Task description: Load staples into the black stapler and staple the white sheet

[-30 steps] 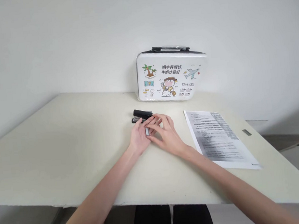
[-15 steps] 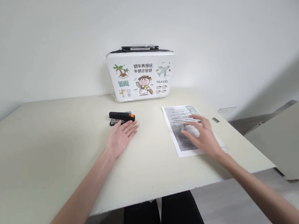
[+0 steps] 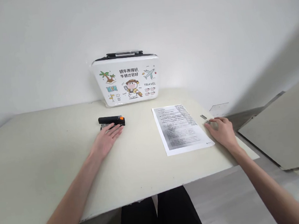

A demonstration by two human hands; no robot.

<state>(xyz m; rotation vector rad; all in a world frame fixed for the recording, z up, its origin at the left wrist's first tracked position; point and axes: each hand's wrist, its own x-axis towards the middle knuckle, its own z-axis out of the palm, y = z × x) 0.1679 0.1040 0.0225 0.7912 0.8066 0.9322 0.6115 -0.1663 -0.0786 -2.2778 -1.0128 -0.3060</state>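
Note:
A black stapler (image 3: 110,120) with an orange button lies on the table, left of the middle. My left hand (image 3: 106,139) rests palm up in front of it, fingers stretched out and overlapping its near side, with nothing in the palm. At the right side of the table, just beyond the paper's edge, my right hand (image 3: 221,131) has its thumb and fingertips around a small grey strip of staples (image 3: 208,122), partly hidden by the fingers. A second grey strip of staples (image 3: 203,117) lies just behind. The printed sheet of paper (image 3: 181,128) lies flat to the left of my right hand.
A white cartoon-printed case (image 3: 127,80) with a black handle stands upright against the wall at the back of the table (image 3: 64,162). Past the table's right edge is a pale panel (image 3: 286,130) over a grey floor.
My right hand has moved right, from above the paper to the table beside the loose staple strip. My left hand stays by the stapler. The view has turned slightly right.

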